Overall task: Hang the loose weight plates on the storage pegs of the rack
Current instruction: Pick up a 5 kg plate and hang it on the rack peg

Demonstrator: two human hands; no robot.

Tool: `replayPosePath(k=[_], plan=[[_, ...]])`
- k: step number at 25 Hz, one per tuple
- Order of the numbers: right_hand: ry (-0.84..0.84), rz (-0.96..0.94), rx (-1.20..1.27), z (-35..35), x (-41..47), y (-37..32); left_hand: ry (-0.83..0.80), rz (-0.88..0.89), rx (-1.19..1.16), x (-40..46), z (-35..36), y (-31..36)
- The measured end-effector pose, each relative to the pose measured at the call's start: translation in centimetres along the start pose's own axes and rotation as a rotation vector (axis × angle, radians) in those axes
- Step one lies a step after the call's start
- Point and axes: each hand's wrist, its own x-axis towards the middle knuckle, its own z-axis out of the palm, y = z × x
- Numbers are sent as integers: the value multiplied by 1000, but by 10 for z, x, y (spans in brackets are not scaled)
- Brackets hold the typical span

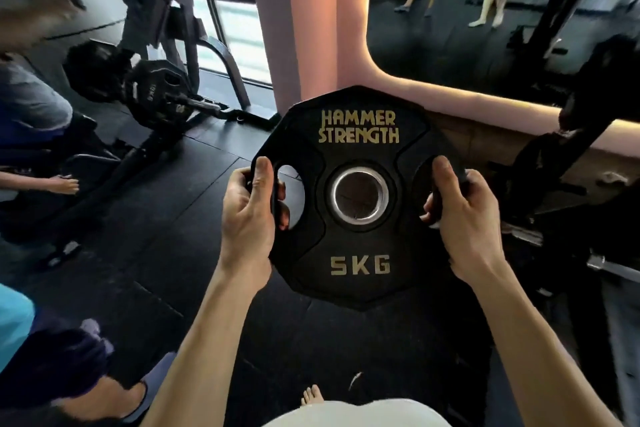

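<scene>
A black weight plate (360, 243) marked HAMMER STRENGTH and 5KG in gold is held up in front of me, its face toward the camera and its steel-lined centre hole showing. My left hand (247, 215) grips the left grip slot, thumb on the front and fingers curled through the opening. My right hand (464, 218) grips the right slot the same way. The black rack (568, 135) stands at the right, blurred, with a steel peg (609, 265) sticking out low down beside the plate.
Another machine (180, 55) loaded with black plates (162, 94) stands at the back left on the black rubber floor (145, 253). A seated person (38, 121) is at the left, and another person's foot at the lower left. A pink pillar and mirror lie ahead.
</scene>
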Motion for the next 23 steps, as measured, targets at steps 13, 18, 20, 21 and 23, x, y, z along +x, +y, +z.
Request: replayPosePath(k=[13,18,20,21,23], plan=[[182,0,44,138,302,-5,-201,31,-72,352,110,1],[222,7,40,172,413,-14,-205,35,-80,470,163,4],[247,7,28,184,454,-11,-227,33,-97,515,183,-2],[261,3,30,191,477,-8,-246,32,-110,541,194,-6],[300,-3,29,209,525,-4,-283,14,-125,597,216,-15]])
